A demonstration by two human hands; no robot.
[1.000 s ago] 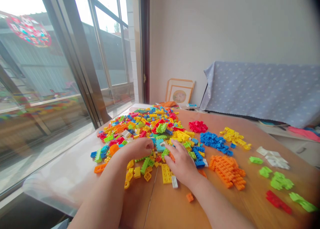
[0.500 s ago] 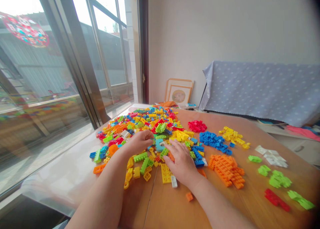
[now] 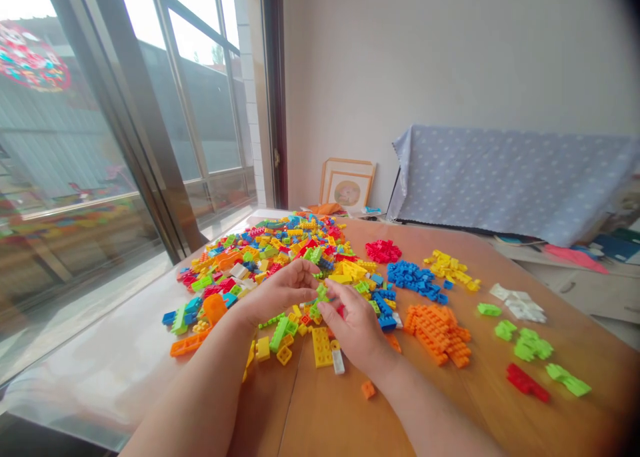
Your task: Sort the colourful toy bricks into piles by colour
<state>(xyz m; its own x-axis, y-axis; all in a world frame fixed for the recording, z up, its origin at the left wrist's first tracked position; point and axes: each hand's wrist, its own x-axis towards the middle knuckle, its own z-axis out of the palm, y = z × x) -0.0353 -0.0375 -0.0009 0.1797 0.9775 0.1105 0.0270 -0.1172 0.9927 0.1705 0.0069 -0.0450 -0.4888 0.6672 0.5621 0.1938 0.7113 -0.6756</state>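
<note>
Both of my hands are over the near part of a large mixed pile of toy bricks point(image 3: 280, 244). My right hand point(image 3: 353, 320) is closed on a light green brick point(image 3: 321, 296), pinched between thumb and fingers. Close on its left, my left hand point(image 3: 287, 287) has its fingers curled toward the same brick; whether they touch it is hard to tell. Just below the hands lie a yellow plate point(image 3: 323, 348), a white brick point(image 3: 338, 361) and a longer green brick point(image 3: 283, 332).
Sorted groups lie to the right: red point(image 3: 383, 251), blue point(image 3: 417, 281), yellow point(image 3: 453, 269), orange point(image 3: 438, 334), white point(image 3: 520, 303) and green point(image 3: 533, 344). A dark red piece point(image 3: 527, 382) and a small orange brick point(image 3: 369, 390) are nearer. Windows stand left.
The view has shifted slightly right. My right hand has gone from spread over the pile to pinching the light green brick, and my hands are closer together.
</note>
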